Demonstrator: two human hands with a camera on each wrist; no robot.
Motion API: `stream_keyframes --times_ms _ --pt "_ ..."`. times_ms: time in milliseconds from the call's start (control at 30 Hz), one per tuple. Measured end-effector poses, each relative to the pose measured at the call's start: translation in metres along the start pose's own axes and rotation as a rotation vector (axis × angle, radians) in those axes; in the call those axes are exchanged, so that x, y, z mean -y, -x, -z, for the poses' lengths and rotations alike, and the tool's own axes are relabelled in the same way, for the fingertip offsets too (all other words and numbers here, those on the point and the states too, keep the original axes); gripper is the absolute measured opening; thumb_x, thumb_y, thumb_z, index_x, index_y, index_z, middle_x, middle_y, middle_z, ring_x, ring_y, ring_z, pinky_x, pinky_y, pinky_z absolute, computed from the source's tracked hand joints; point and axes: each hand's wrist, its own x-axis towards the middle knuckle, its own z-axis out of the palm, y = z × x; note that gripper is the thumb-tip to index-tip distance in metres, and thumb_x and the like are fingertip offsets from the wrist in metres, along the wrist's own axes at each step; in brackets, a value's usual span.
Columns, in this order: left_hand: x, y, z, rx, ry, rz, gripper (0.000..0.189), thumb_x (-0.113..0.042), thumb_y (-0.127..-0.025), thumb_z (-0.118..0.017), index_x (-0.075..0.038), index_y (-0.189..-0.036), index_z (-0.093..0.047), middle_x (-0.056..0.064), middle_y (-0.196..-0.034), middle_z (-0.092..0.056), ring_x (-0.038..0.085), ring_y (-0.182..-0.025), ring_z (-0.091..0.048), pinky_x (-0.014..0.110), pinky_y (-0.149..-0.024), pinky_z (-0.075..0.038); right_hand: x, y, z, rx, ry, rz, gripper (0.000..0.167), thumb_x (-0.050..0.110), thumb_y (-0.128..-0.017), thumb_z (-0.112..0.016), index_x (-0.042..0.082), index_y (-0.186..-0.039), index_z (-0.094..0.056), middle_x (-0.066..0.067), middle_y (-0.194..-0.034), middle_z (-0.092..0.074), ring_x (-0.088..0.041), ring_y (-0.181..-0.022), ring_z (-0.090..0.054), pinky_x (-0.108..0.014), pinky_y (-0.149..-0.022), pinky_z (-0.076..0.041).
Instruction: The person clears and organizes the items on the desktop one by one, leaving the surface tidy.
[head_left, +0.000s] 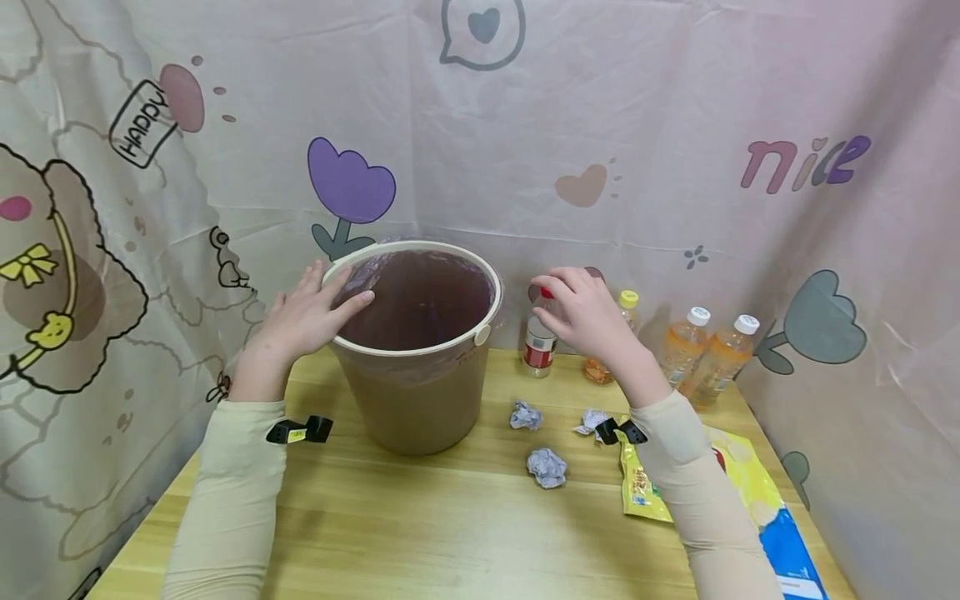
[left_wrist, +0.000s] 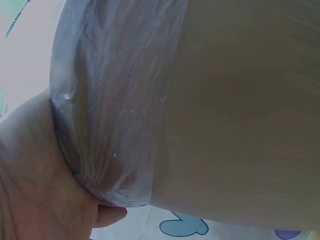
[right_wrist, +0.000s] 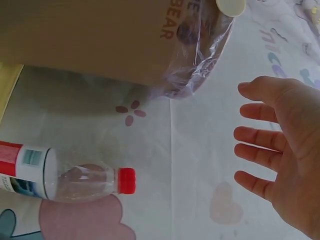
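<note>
A brown trash bin (head_left: 420, 400) with a pale rim stands on the table, lined with a clear plastic bag (left_wrist: 120, 100) folded over its edge. My left hand (head_left: 303, 321) rests at the bin's left rim, fingers extended and thumb reaching over the opening. In the left wrist view the palm lies against the bagged edge. My right hand (head_left: 581, 312) is held in the air right of the bin, fingers apart and slightly bent, holding nothing. Below and beyond it stands a clear plastic bottle (right_wrist: 82, 182) with a red cap and a red-and-white label.
Several crumpled paper balls (head_left: 547, 467) lie right of the bin. Behind the right arm stand a yellow-capped bottle (head_left: 628, 302) and two white-capped orange bottles (head_left: 720, 367). A yellow snack wrapper (head_left: 641, 492) and a larger yellow-and-blue bag (head_left: 787, 542) lie on the table (head_left: 420, 533).
</note>
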Motion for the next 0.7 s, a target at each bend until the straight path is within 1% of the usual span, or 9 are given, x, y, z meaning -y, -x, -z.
stream_keyframes --times_ms 167,333,500,700 --pt "0.0 -0.001 0.0 -0.003 0.003 -0.001 0.092 -0.081 -0.088 -0.018 -0.023 -0.158 -0.005 0.013 -0.162 0.02 0.038 -0.151 0.014 0.073 -0.112 0.006 0.001 0.022 -0.004 -0.015 -0.01 -0.027 0.037 0.026 -0.087 -0.071 0.01 -0.121 -0.065 -0.013 -0.118 -0.062 -0.032 -0.107 -0.058 -0.049 -0.08 -0.047" --pt "-0.001 -0.001 -0.001 -0.002 -0.001 0.001 0.093 -0.082 -0.088 -0.018 -0.023 -0.158 -0.005 0.013 -0.162 0.02 0.038 -0.151 0.014 0.073 -0.112 0.007 0.004 0.048 -0.011 -0.001 -0.028 -0.076 0.04 0.026 -0.086 -0.072 0.01 -0.122 -0.063 -0.013 -0.119 -0.061 -0.033 -0.111 -0.057 -0.051 -0.085 -0.048" --pt "-0.001 -0.002 -0.002 -0.003 -0.003 0.005 0.093 -0.082 -0.087 -0.018 -0.024 -0.158 -0.004 0.013 -0.161 0.021 0.038 -0.151 0.015 0.072 -0.112 0.009 0.007 0.075 -0.02 0.041 -0.049 -0.139 0.041 0.027 -0.088 -0.071 0.01 -0.124 -0.062 -0.013 -0.121 -0.061 -0.033 -0.114 -0.056 -0.055 -0.091 -0.046" --pt "0.001 -0.003 -0.002 -0.008 0.0 0.002 0.092 -0.081 -0.088 -0.018 -0.022 -0.158 -0.005 0.014 -0.161 0.021 0.038 -0.15 0.014 0.073 -0.112 0.008 0.013 0.103 -0.033 0.068 -0.075 -0.201 0.042 0.027 -0.086 -0.072 0.008 -0.123 -0.063 -0.015 -0.121 -0.061 -0.034 -0.114 -0.056 -0.056 -0.09 -0.047"
